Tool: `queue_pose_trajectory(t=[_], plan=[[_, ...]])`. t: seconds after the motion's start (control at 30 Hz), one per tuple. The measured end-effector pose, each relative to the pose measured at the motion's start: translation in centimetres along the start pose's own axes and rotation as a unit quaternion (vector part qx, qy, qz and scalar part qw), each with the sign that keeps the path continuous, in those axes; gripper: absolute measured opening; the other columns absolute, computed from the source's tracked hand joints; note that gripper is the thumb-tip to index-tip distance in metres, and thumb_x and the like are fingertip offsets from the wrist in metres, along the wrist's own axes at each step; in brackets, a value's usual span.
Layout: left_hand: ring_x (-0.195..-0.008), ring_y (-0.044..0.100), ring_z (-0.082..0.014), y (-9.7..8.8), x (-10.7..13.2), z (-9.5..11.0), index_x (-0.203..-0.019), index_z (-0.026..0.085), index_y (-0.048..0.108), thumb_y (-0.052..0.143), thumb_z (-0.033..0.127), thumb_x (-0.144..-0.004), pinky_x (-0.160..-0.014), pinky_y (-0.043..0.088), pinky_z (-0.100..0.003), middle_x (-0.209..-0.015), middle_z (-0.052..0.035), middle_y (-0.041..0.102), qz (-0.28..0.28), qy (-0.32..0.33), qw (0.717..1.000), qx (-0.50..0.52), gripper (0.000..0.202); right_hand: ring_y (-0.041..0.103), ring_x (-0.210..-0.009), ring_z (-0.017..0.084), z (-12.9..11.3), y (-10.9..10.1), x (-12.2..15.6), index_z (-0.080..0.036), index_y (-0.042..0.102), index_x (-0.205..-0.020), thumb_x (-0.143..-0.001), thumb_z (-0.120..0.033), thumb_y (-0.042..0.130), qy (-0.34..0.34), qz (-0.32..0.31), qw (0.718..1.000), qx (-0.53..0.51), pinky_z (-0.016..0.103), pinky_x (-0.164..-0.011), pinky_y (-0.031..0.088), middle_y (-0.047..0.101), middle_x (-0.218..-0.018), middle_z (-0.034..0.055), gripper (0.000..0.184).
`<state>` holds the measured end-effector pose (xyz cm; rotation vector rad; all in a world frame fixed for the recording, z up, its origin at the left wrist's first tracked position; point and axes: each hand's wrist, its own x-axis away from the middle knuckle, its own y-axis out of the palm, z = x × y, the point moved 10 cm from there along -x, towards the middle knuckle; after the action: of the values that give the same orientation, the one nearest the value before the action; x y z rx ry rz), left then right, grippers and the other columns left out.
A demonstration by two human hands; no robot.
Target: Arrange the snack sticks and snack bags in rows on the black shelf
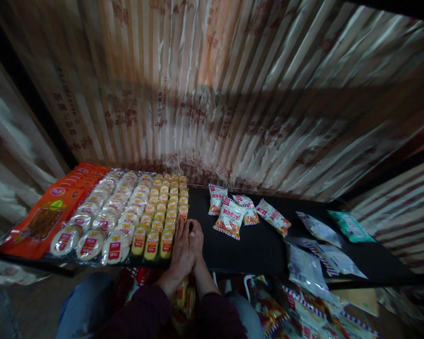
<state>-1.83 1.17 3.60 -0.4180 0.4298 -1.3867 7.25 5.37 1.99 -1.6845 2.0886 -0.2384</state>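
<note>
While the left hand (181, 252), flat with fingers together, touches the right edge of the yellow packet rows (162, 212), the right hand (197, 238) lies flat beside it, holding nothing; even pressure should keep the rows straight.

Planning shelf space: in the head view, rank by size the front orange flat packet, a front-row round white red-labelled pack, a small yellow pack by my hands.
1. Orange flat packet, clearly largest.
2. Round white red-labelled pack.
3. Small yellow pack, narrowest.
All similarly near, so ranking holds.

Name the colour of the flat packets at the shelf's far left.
The packets are orange; head view.
</note>
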Motion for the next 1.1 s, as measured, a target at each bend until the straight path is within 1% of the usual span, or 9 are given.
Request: queue_pose_trajectory(t=[0.07, 0.17, 0.3, 0.5, 0.63, 0.73, 0.83, 1.0, 1.1], plan=[[-0.142, 0.016, -0.024, 0.0, 0.0, -0.1, -0.136, 0.003, 0.041, 0.028, 0.037, -0.09, -0.117, 0.013, -0.042, -0.149, -0.0174, 0.03, -0.001, -0.01, 1.0, 0.003, 0.059, 0.06, -0.086, 0.02, -0.1, -0.1, -0.1, -0.018, 0.061, -0.089, -0.071, -0.023, 0.045, -0.006, -0.008, 1.0, -0.01, 0.033, -0.083, 0.047, 0.065, -0.091, 0.0072, 0.025], [-0.143, 0.014, -0.0234, 0.4, 0.0, -0.4, -0.137, 0.001, 0.039, 0.026, 0.037, -0.09, -0.117, 0.012, -0.041, -0.151, -0.0176, 0.026, -0.009, -0.02, 1.0, 0.014, 0.061, 0.061, -0.096, 0.021, 0.5, -0.1, -0.1, -0.016, 0.062, -0.102, -0.073, -0.024, 0.045, 0.004, -0.015, 0.999, -0.042, 0.035, -0.09, 0.047, 0.066, -0.103, 0.0096, 0.034], [-0.143, 0.012, -0.0214, 1.0, -0.1, -1.0, -0.139, 0.004, 0.036, 0.025, 0.038, -0.09, -0.118, 0.009, -0.039, -0.153, -0.0151, 0.023, -0.015, -0.034, 0.999, 0.026, 0.061, 0.059, -0.108, 0.02, 0.9, 0.2, -0.3, -0.018, 0.061, -0.113, -0.076, -0.024, 0.045, -0.015, -0.021, 0.998, -0.066, 0.035, -0.098, 0.044, 0.065, -0.117, 0.0089, 0.041], [-0.142, 0.016, -0.0222, 0.7, -0.1, -1.0, -0.138, 0.004, 0.037, 0.027, 0.036, -0.09, -0.118, 0.012, -0.041, -0.152, -0.0154, 0.025, 0.015, -0.02, 0.999, 0.038, 0.059, 0.06, -0.107, 0.019, 0.6, 0.5, -0.6, -0.019, 0.063, -0.113, -0.076, -0.021, 0.046, -0.041, -0.041, 0.997, -0.048, 0.035, -0.099, 0.044, 0.066, -0.115, 0.0085, 0.04], [-0.142, 0.013, -0.0217, 0.7, 0.3, -0.7, -0.138, 0.005, 0.037, 0.026, 0.035, -0.091, -0.118, 0.013, -0.041, -0.153, -0.0144, 0.022, 0.007, -0.006, 0.999, 0.042, 0.057, 0.058, -0.11, 0.019, 1.3, 0.1, -0.3, -0.019, 0.062, -0.114, -0.075, -0.018, 0.045, -0.034, -0.029, 0.998, -0.047, 0.035, -0.1, 0.043, 0.064, -0.117, 0.0076, 0.043], [-0.142, 0.013, -0.0219, 0.7, 0.7, -0.5, -0.137, 0.005, 0.04, 0.026, 0.036, -0.091, -0.118, 0.013, -0.04, -0.152, -0.015, 0.025, 0.008, 0.005, 0.999, 0.036, 0.057, 0.058, -0.11, 0.019, 2.1, -0.4, 0.1, -0.019, 0.062, -0.114, -0.074, -0.018, 0.044, -0.02, -0.017, 0.999, -0.047, 0.036, -0.101, 0.043, 0.064, -0.118, 0.0073, 0.044], [-0.143, 0.011, -0.0233, 0.6, 1.3, -0.5, -0.134, 0.003, 0.044, 0.025, 0.037, -0.091, -0.118, 0.012, -0.042, -0.15, -0.0164, 0.028, 0.015, 0.008, 1.0, 0.02, 0.057, 0.058, -0.11, 0.019, 2.7, -0.5, 0.7, -0.019, 0.062, -0.114, -0.073, -0.018, 0.043, -0.01, -0.017, 0.999, -0.05, 0.036, -0.101, 0.042, 0.064, -0.119, 0.0077, 0.045], [-0.142, 0.014, -0.0223, 0.2, 1.7, 0.1, -0.135, 0.004, 0.043, 0.024, 0.039, -0.091, -0.117, 0.014, -0.042, -0.151, -0.0155, 0.027, 0.008, 0.023, 0.999, 0.022, 0.059, 0.057, -0.112, 0.02, 2.6, -0.2, 0.8, -0.02, 0.063, -0.114, -0.072, -0.019, 0.044, 0.001, -0.025, 0.996, -0.084, 0.038, -0.103, 0.041, 0.064, -0.12, 0.0068, 0.046], [-0.142, 0.017, -0.0216, 0.2, 1.5, 0.4, -0.136, 0.004, 0.04, 0.024, 0.039, -0.091, -0.117, 0.015, -0.041, -0.151, -0.0156, 0.027, -0.005, 0.028, 0.999, 0.026, 0.06, 0.059, -0.109, 0.02, 2.3, 0.3, 0.5, -0.02, 0.065, -0.111, -0.071, -0.02, 0.045, 0.0, -0.046, 0.992, -0.116, 0.037, -0.101, 0.043, 0.066, -0.116, 0.0059, 0.044]])
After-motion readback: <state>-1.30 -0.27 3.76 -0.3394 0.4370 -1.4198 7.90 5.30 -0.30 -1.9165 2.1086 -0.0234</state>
